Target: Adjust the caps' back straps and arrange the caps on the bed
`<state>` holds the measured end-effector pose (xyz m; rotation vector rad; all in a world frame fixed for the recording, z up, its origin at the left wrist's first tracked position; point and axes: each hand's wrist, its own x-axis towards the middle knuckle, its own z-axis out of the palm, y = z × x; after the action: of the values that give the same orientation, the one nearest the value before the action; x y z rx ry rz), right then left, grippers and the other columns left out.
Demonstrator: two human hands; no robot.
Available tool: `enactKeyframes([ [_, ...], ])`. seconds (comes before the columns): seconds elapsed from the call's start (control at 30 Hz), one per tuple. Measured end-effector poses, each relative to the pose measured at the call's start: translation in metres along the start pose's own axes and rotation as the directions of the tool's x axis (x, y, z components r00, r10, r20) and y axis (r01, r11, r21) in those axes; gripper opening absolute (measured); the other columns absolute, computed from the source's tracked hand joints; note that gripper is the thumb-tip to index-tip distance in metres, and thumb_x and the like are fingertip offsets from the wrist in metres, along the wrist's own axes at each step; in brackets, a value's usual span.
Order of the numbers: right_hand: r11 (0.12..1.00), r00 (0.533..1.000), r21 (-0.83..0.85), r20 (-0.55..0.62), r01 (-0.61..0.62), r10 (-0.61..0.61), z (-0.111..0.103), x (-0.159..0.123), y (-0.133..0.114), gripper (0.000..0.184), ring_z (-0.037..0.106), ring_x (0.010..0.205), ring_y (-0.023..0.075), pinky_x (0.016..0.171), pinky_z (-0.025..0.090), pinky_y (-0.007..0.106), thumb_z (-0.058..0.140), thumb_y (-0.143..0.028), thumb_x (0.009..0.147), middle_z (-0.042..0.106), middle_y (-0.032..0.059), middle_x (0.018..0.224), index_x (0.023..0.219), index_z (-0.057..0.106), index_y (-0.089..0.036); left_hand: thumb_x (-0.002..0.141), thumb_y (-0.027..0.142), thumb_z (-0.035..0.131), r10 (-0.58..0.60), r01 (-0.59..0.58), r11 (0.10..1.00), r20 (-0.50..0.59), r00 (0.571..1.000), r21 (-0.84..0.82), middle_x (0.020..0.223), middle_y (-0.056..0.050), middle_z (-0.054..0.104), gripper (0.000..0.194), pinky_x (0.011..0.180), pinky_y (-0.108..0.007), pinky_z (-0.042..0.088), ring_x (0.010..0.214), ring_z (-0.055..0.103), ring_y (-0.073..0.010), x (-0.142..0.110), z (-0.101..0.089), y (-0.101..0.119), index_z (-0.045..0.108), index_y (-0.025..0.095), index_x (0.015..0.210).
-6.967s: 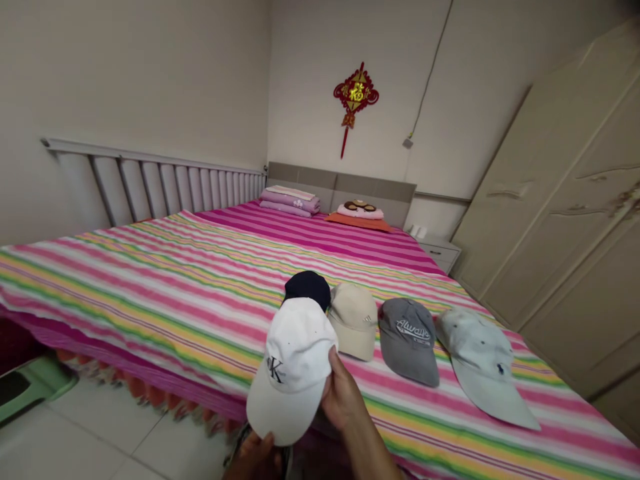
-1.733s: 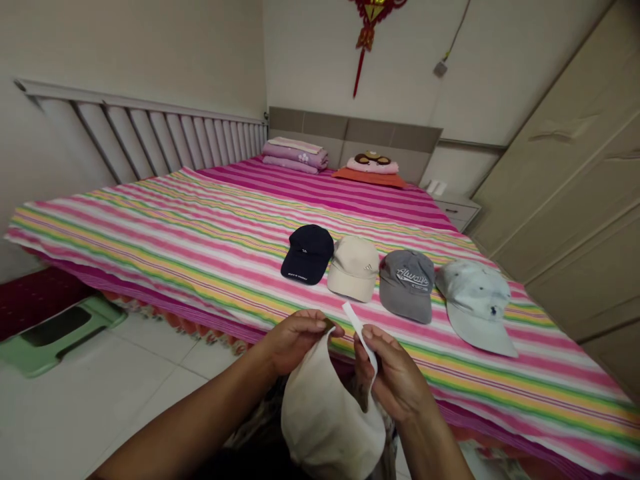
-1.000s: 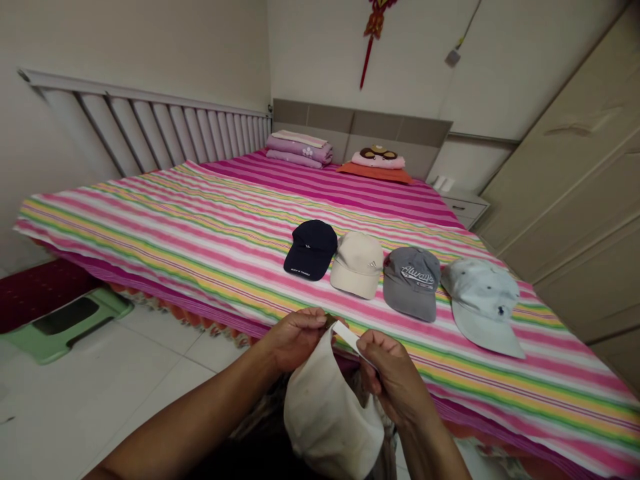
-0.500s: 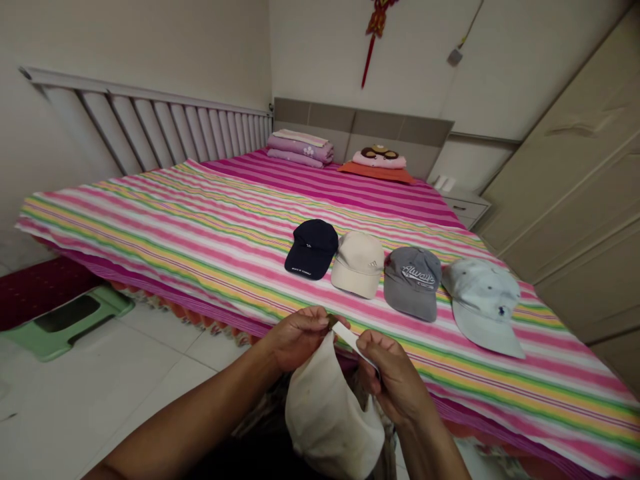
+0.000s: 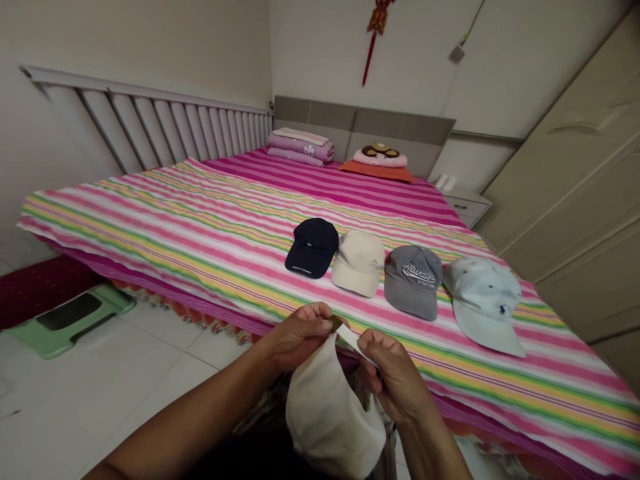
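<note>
1. Off-white soft-fabric baseball cap (image 5: 335, 413): hangs from both hands in front of the bed's near edge, back opening up; brim not visible.
2. Left hand (image 5: 303, 340): thumb and fingers pinched closed on the small brass-coloured buckle (image 5: 336, 324) at one side of the opening.
3. Right hand (image 5: 395, 373): thumb and fingers pinched closed on the flat white fabric strap (image 5: 349, 335), tip pointing at the buckle. Can't tell if it's threaded.
4. Handling, judged: cap looks light, floppy, not fragile; strap bendy, best gripped just behind the tip; buckle likely hard and slick, best held by its edges.
5. On the multicoloured striped bedspread (image 5: 200, 253), beyond the hands: navy cap (image 5: 313, 247), beige cap (image 5: 358, 263), grey lettered cap (image 5: 413, 283), pale mint cap (image 5: 483, 303), in a row.
</note>
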<state>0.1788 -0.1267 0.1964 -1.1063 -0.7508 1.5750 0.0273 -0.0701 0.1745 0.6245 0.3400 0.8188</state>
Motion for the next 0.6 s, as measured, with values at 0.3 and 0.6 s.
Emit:
enactKeyframes([
  [0.3, 1.0, 1.0, 0.025, 0.009, 0.016, -0.016, -0.0008, -0.0002, 0.0014, 0.026, 0.025, 0.026, 0.0011, 0.032, 0.018, 0.015, 0.064, -0.029, 0.064, 0.039, -0.0093, 0.033, 0.054, 0.044, -0.017, 0.059, 0.02, 0.075, 0.027, -0.028, 0.997, 0.011, 1.0, 0.078, 0.081, -0.006, 0.065, 0.029, 0.075, -0.029, 0.041, 0.073, 0.06, -0.0143, -0.0004, 0.0006, -0.0027, 0.063, 0.011, 0.084],
  [0.6, 0.999, 0.999, 0.042, 0.026, 0.032, -0.033, -0.0007, 0.0002, 0.0036, 0.024, 0.026, 0.027, 0.0015, 0.032, 0.018, 0.015, 0.066, -0.029, 0.064, 0.04, -0.009, 0.033, 0.057, 0.047, -0.016, 0.059, 0.022, 0.075, 0.064, -0.063, 0.987, -0.002, 0.998, 0.147, 0.08, -0.005, 0.064, 0.028, 0.073, -0.028, 0.041, 0.072, 0.059, -0.0135, -0.0014, 0.003, -0.0041, 0.063, 0.012, 0.082],
])
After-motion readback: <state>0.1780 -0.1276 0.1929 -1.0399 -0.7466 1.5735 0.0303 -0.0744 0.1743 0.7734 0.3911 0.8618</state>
